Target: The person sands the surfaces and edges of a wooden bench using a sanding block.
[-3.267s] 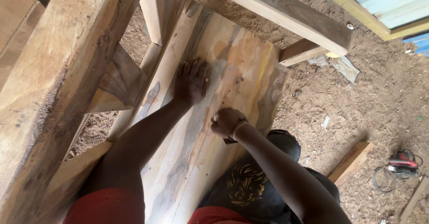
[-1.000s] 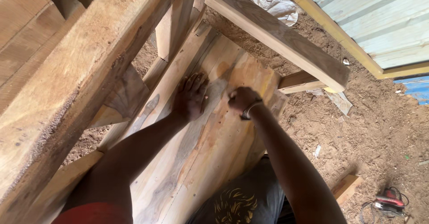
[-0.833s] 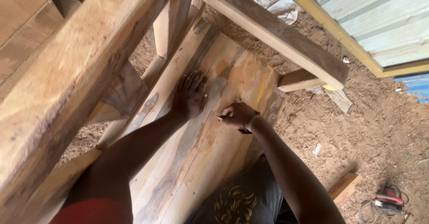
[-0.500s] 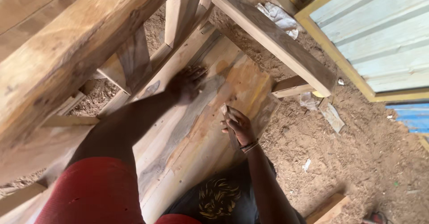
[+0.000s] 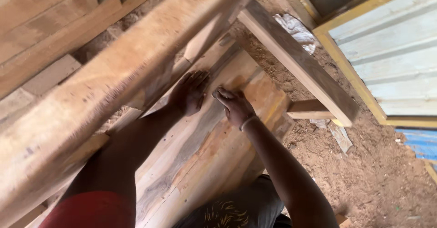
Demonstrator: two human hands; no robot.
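Risk: splinters, slip | left hand flat on wooden panel | right hand rubbing it, grasped object unclear.

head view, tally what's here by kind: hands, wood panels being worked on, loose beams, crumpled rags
hands: 2, the left hand flat on the panel and the right hand beside it
wood panel: 1
thick beams: 2, a near beam and a far beam
crumpled white rag: 1
total: 6
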